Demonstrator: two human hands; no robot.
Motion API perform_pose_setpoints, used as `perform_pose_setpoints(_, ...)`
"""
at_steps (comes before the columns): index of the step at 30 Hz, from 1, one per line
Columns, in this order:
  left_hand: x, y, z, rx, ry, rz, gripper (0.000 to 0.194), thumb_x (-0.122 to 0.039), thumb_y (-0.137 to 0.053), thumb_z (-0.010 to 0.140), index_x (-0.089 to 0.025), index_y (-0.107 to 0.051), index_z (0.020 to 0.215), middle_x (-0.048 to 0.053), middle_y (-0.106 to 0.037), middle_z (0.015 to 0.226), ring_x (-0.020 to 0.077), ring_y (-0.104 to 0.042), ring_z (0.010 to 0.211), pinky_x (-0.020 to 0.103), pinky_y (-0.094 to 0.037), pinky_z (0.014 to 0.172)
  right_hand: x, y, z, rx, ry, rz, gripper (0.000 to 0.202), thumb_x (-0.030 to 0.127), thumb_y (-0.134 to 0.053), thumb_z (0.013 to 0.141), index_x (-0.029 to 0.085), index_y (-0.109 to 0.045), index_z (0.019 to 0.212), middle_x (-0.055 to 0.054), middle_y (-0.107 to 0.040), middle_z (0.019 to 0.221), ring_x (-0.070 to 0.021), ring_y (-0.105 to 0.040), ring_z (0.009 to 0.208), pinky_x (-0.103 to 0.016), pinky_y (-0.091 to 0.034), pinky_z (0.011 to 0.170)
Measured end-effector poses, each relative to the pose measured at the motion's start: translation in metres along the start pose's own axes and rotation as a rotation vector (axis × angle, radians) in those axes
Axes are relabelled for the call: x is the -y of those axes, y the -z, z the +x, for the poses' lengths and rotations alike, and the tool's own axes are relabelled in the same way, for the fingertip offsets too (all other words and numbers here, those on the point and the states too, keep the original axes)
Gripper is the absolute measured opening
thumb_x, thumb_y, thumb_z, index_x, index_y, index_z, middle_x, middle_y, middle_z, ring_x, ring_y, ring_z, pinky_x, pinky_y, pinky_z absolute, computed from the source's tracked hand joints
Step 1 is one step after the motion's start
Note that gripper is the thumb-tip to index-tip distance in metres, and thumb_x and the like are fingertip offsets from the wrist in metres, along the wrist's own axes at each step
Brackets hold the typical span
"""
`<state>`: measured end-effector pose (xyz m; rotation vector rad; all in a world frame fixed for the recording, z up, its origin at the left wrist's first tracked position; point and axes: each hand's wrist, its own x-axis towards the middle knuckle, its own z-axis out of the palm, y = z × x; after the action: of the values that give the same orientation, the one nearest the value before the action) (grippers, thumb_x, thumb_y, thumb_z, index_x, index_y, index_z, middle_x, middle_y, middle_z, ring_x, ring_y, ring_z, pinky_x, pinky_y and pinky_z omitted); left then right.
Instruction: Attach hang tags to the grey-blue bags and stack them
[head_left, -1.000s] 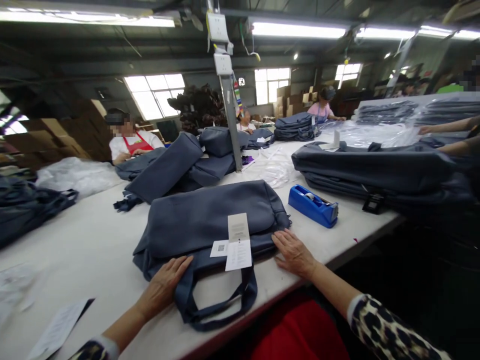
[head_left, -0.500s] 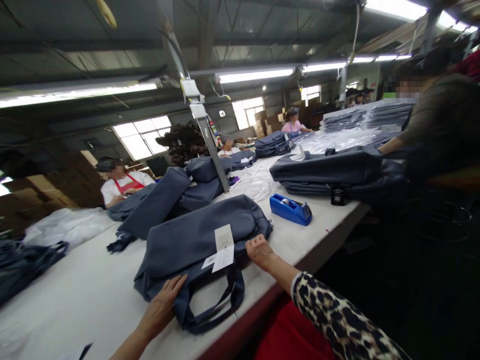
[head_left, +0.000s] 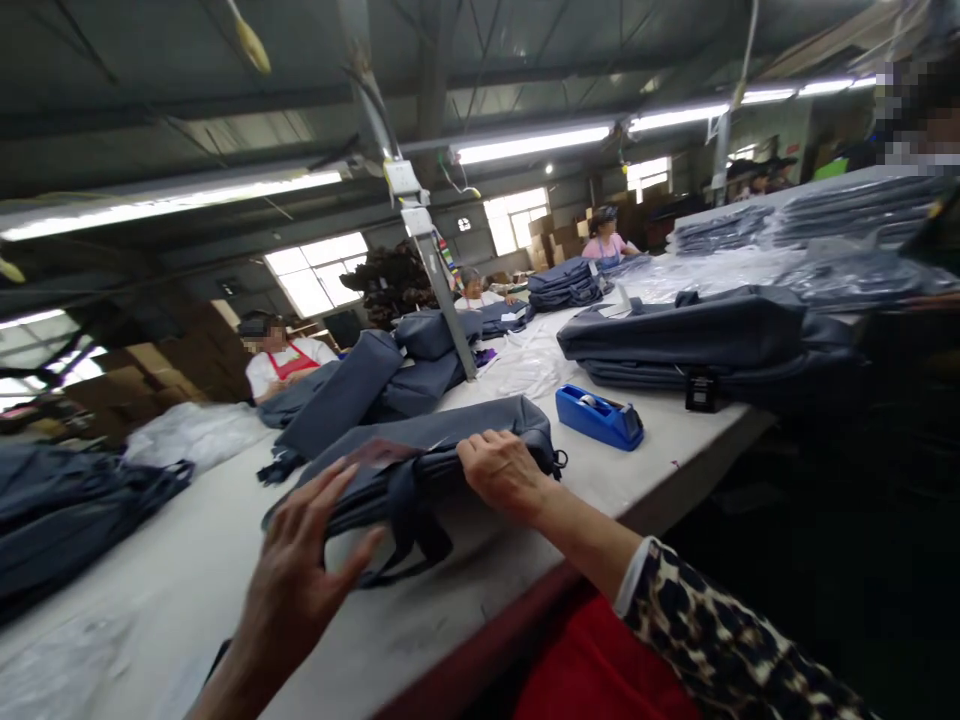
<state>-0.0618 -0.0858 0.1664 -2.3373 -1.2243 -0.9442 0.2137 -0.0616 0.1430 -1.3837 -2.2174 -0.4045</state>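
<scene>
A dark blue-grey bag point(head_left: 450, 425) lies in front of me on the white table, its near side lifted and its strap handle point(head_left: 409, 515) hanging down. My right hand point(head_left: 506, 473) is closed on the bag's near top edge, towards its right end. Just short of the bag's left part, my left hand point(head_left: 307, 550) has its fingers spread and thumb apart; whether a fingertip touches the fabric I cannot tell. A blurred flat tag point(head_left: 382, 453) shows on top of the bag. Beyond the bag's right end stands a blue tape dispenser point(head_left: 598, 417).
Stacked bags point(head_left: 682, 340) with a black tag lie at the right table edge. More bags point(head_left: 341, 390) are piled beyond mine, beside a grey metal post point(head_left: 450, 290). Clear plastic point(head_left: 191, 437) lies at the left. Several people work around the table.
The bag's near edge has risen and tipped away, with my right hand gripping it. My left hand has come off the bag's front and moved up, fingers spread. My view has shifted left.
</scene>
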Motion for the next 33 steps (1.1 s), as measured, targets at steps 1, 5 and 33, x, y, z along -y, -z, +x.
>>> perform_pose_setpoints(1,-0.011,-0.005,0.008,0.036,-0.052,0.053,0.071,-0.050,-0.054,0.087,-0.034,-0.026,0.150,0.005,-0.034,0.155,0.0360,-0.035,0.139,0.058,-0.028,0.115,0.002,0.012,0.004,-0.007,0.000,0.009,0.017,0.016,-0.040,0.096,0.014,-0.056,0.100,-0.012,-0.067,0.098,-0.0230,-0.061,0.087,-0.033,-0.042,0.072)
perform_pose_setpoints(5,-0.007,-0.030,0.046,0.131,-0.081,0.110,0.089,-0.047,-0.063,0.084,-0.021,-0.013,0.154,0.015,-0.035,0.152,0.0365,-0.032,0.140,0.059,-0.023,0.115,0.000,0.061,0.013,0.023,-0.040,0.115,0.013,0.027,-0.053,0.092,0.017,-0.059,0.098,-0.005,-0.069,0.088,-0.0186,-0.062,0.079,-0.026,-0.039,0.066)
perform_pose_setpoints(33,0.006,-0.079,0.171,0.488,-0.301,-0.484,0.039,-0.053,-0.072,0.074,-0.016,-0.063,0.086,-0.001,-0.063,0.085,0.0158,-0.056,0.081,0.022,-0.037,0.071,-0.056,0.062,-0.108,-0.420,-0.138,0.156,0.011,0.026,-0.051,0.095,0.024,-0.062,0.096,-0.011,-0.061,0.125,-0.0275,-0.056,0.116,-0.047,-0.047,0.097)
